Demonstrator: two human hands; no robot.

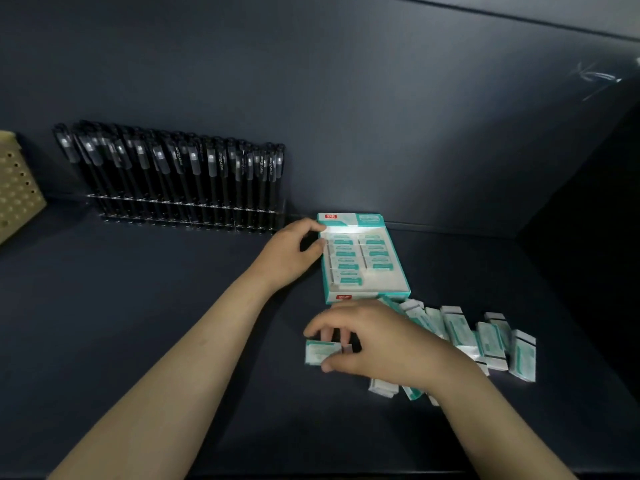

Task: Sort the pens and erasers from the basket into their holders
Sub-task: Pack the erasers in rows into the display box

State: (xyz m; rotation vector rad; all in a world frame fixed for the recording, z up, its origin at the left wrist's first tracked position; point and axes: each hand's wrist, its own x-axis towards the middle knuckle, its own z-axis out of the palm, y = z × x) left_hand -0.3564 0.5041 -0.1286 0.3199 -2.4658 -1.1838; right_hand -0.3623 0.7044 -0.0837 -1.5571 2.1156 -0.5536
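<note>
Pinching an eraser (320, 351) with my right hand (374, 344), left hand (291, 252) gripping the box (381, 295) edge, I could scatter the loose erasers (485, 341) beneath my wrist.

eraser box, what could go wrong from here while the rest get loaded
1. The right hand pinches one eraser near one end; a loose pinch might drop it short of the eraser box.
2. The right wrist lies over part of the loose erasers, so moving it could sweep some aside.
3. Only the left hand steadies the box, at its left edge; pushing an eraser in might slide it rightward.
</note>
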